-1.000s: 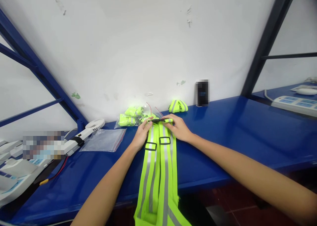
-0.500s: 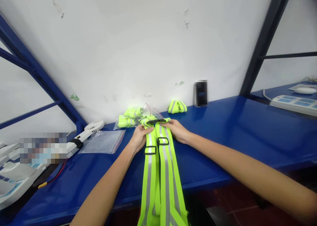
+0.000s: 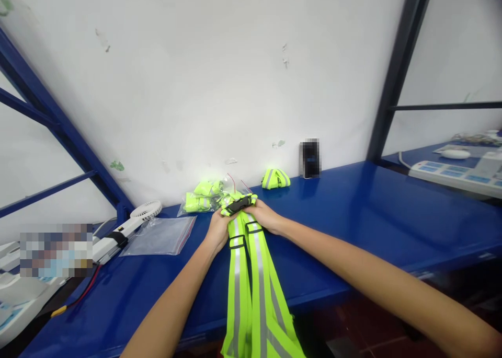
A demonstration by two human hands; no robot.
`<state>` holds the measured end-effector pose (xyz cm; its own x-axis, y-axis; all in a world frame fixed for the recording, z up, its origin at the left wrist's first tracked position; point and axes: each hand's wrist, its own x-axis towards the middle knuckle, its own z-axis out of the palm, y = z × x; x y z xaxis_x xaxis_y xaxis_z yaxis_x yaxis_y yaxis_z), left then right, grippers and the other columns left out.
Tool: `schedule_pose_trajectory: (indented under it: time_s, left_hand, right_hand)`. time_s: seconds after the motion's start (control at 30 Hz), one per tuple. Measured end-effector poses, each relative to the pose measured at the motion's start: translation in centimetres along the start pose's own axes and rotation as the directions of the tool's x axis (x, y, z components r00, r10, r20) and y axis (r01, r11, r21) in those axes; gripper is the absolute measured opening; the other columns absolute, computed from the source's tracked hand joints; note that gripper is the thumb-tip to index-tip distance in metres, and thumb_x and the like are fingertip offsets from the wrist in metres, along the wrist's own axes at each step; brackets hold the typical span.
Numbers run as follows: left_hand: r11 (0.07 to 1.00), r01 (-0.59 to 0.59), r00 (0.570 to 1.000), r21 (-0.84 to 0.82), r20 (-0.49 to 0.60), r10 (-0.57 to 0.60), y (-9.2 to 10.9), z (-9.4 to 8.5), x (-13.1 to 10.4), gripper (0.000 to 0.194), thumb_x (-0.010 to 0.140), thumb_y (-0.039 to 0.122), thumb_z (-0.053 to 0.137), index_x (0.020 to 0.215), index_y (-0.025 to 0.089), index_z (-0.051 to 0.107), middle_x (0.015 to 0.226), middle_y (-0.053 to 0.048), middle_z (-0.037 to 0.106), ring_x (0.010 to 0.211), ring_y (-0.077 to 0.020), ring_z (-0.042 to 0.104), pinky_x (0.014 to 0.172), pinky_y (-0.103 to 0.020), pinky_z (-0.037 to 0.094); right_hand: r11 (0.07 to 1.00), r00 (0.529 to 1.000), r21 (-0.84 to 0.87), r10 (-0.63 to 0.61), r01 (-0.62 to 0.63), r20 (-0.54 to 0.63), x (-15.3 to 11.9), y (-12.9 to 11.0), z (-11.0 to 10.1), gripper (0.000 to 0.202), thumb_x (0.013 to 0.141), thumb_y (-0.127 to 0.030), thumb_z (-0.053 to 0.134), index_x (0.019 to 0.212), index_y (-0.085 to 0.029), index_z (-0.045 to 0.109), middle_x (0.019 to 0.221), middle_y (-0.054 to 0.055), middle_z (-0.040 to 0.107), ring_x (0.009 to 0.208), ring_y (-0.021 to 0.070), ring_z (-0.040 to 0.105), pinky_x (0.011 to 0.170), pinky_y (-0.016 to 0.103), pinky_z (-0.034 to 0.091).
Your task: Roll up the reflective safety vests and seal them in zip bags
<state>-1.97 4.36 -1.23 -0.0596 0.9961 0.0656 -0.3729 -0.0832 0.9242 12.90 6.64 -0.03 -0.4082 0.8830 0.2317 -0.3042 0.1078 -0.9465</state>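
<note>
Left hand (image 3: pixel 218 232), right hand (image 3: pixel 270 217), fingers (image 3: pixel 228 219) gripping lime reflective straps (image 3: pixel 259 279) (black buckle (image 3: pixel 240 205) between)

Readable text: none that I can make out.
Box (image 3: pixel 311 159): a bluish mark on its black front, pixelated, so I cannot read it.
Right strip (image 3: pixel 466 178): blue-and-white labels along its top, print too small for me.
Left strip (image 3: pixel 18 319): blue labels too, blurred and partly cut off.
Patch (image 3: pixel 57 251): pixelated; I get colours, no words.
Straps (image 3: pixel 257 258) in my grip: grey stripes, no lettering I can read.
Buckle (image 3: pixel 239 205): any marking too small for me to tell.
</note>
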Motion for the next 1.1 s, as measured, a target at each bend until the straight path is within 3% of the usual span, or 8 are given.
schedule_pose_trajectory:
  time_s: [0.17, 0.27, 0.33, 0.67, 1.1]
  left_hand:
    - [0.999, -0.045, 0.996, -0.008, -0.081, 0.044, 1.1, -0.5, -0.1, 0.056, 0.044, 0.022, 0.091, 0.095, 0.013, 0.069, 0.084, -0.009, 0.076, 0.088, -0.0302, 0.073, 0.084, -0.041, 0.056]
    - [0.994, -0.084, 0.994, 0.066, -0.059, 0.088, 1.1, -0.8, 0.0, 0.061, 0.045, 0.021, 0.092, 0.101, 0.014, 0.069, 0.088, -0.008, 0.076, 0.088, -0.0288, 0.073, 0.084, -0.040, 0.056]
    - [0.985, -0.118, 0.993, 0.123, -0.017, 0.121, 1.0, -0.9, 0.1, 0.062, 0.047, 0.021, 0.091, 0.104, 0.014, 0.069, 0.092, -0.008, 0.076, 0.090, -0.0279, 0.072, 0.085, -0.039, 0.056]
    - [0.929, -0.224, 0.974, 0.295, 0.043, 0.221, 0.5, -1.5, 0.5, 0.056, 0.054, 0.022, 0.088, 0.106, 0.016, 0.068, 0.105, -0.007, 0.073, 0.101, -0.0253, 0.068, 0.097, -0.037, 0.048]
    - [0.972, -0.147, 0.989, 0.184, 0.020, 0.146, 0.7, -0.5, -0.2, 0.062, 0.049, 0.020, 0.090, 0.105, 0.017, 0.064, 0.100, -0.006, 0.073, 0.093, -0.0236, 0.069, 0.088, -0.034, 0.052]
  right_hand:
    - [0.973, 0.982, -0.165, -0.176, 0.161, -0.074, 1.6, 1.3, 1.4, 0.032, 0.076, -0.023, 0.062, 0.107, -0.016, 0.065, 0.109, 0.007, 0.072, 0.112, 0.0280, 0.063, 0.103, 0.046, 0.046]
    - [0.851, 0.920, -0.420, -0.383, 0.317, -0.082, 1.0, 2.1, 0.9, 0.039, 0.079, -0.019, 0.057, 0.118, -0.018, 0.059, 0.124, 0.009, 0.066, 0.123, 0.0279, 0.057, 0.108, 0.046, 0.040]
    - [0.787, 0.902, -0.515, -0.428, 0.340, -0.058, 0.3, 2.3, 0.4, 0.042, 0.082, -0.018, 0.053, 0.124, -0.018, 0.055, 0.126, 0.011, 0.064, 0.124, 0.0281, 0.057, 0.106, 0.046, 0.041]
    - [0.823, 0.932, -0.495, -0.357, 0.280, -0.065, 0.2, 2.4, -0.2, 0.046, 0.080, -0.019, 0.053, 0.126, -0.020, 0.056, 0.130, 0.010, 0.062, 0.127, 0.0280, 0.054, 0.109, 0.047, 0.039]
    - [0.950, 0.966, -0.188, -0.258, 0.250, -0.021, 0.6, 1.9, 0.0, 0.042, 0.072, -0.018, 0.059, 0.114, -0.019, 0.064, 0.125, 0.007, 0.066, 0.122, 0.0262, 0.057, 0.113, 0.045, 0.035]
